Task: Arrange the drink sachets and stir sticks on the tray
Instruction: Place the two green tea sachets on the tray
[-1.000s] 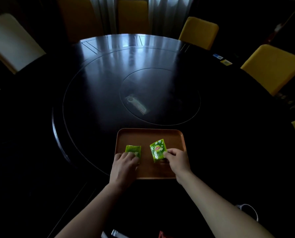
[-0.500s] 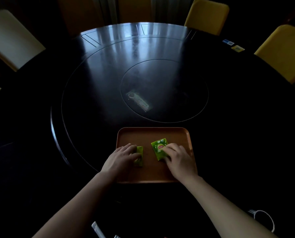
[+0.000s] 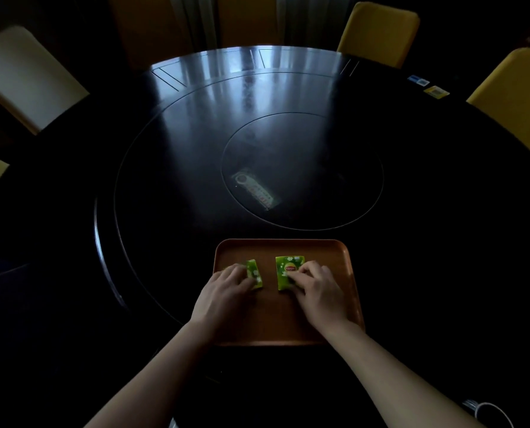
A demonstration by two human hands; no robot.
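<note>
Head view: left hand (image 3: 226,287) pressing fingers flat on left green sachet (image 3: 254,273), right hand (image 3: 316,287) pinning right green sachet (image 3: 288,271); both sachets lying apart on brown tray (image 3: 347,273), tray sitting on dark round table (image 3: 165,180)

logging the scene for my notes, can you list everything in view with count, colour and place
tray: 1, brown, near table edge
sachets: 2, green, side by side on tray, left, right
table: 1, dark, round, glossy
chairs: at least 4 around the far rim, yellow and pale
cards: 2, blue and yellow, far right rim
stir sticks: none seen
left hand: on left sachet
right hand: on right sachet
</note>
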